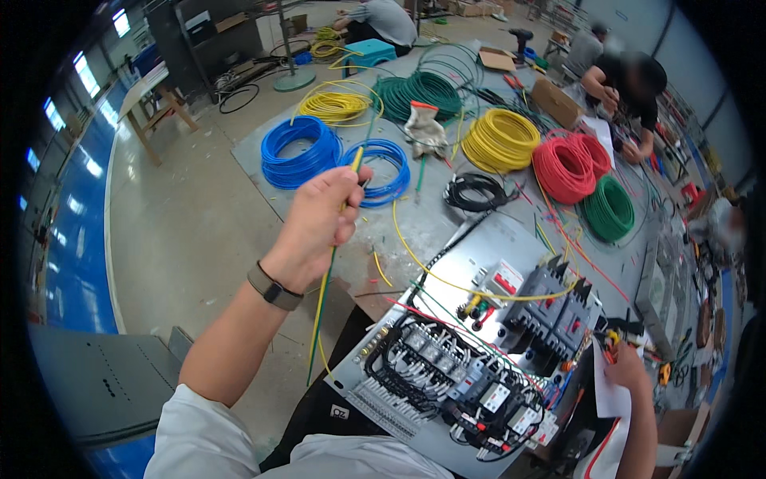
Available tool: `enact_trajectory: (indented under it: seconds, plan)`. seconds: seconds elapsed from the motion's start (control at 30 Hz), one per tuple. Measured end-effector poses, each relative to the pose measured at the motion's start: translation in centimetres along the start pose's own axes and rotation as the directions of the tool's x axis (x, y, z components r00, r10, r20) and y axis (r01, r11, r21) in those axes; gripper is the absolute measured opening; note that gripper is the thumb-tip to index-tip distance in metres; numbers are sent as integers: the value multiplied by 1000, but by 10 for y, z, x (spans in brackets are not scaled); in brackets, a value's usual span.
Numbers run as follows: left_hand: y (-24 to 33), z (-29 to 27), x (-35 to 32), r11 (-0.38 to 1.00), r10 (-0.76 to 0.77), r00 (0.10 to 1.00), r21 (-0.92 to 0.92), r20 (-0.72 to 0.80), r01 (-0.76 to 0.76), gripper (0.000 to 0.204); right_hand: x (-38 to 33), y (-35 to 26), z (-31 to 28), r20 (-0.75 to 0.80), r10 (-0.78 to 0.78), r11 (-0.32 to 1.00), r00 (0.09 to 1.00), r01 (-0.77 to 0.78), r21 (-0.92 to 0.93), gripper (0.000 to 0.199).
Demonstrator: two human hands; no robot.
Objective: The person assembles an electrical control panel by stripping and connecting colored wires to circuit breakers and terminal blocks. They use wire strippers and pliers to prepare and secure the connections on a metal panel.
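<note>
Fingers of my left hand (319, 219) are pinched shut on a green-and-yellow wire (327, 279), which hangs down past my wrist, left of the grey control panel (479, 263). My right hand (626, 369), at the panel's right edge, holds a sheet of paper (606, 391). Blue wire coils (302, 150) lie beyond the panel.

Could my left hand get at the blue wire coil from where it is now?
Probably yes. The left hand pinches a green-yellow wire and sits just short of the blue wire coil, with nothing between them; its grip is occupied, though.
</note>
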State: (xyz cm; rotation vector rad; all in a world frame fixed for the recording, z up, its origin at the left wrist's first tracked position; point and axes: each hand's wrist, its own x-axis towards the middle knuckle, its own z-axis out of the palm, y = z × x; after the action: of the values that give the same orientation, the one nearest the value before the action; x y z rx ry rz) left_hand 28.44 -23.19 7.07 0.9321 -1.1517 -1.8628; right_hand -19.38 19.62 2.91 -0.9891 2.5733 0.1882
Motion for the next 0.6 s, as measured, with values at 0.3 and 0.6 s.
enact_trajectory:
  seconds: [0.3,0.6]
  plan:
    - [-16,-15,-4,987,147,988,79,-48,-143,29,-13,57,-86,-204,-55,965,977,105,242,24]
    - [-23,-33,7,979,185,983,89,14,-185,31,-11,-119,-185,-441,-220,-159,870,414,896,50]
